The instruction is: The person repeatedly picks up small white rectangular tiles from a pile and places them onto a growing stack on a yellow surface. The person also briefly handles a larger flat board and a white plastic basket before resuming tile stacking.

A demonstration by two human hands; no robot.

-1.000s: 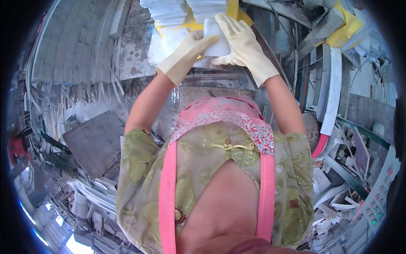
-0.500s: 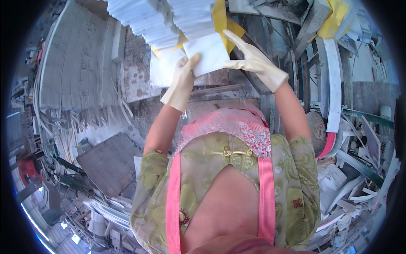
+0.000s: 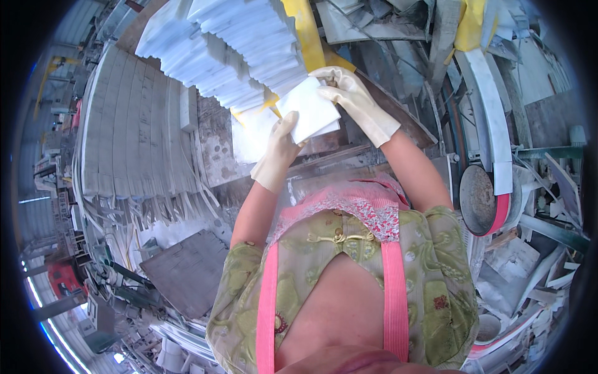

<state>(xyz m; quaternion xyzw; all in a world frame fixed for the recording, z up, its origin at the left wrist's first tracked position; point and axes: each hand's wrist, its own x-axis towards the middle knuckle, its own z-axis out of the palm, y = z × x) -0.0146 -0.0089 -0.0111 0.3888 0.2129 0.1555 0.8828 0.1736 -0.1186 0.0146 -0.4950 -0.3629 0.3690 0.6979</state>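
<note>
Both gloved hands on one white stone tile (image 3: 309, 111), held up just below the staggered stack of white tiles (image 3: 230, 50). Left hand (image 3: 278, 151) clamps its lower left edge, thumb on the face. Right hand (image 3: 355, 100) curled over the upper right corner.
</note>
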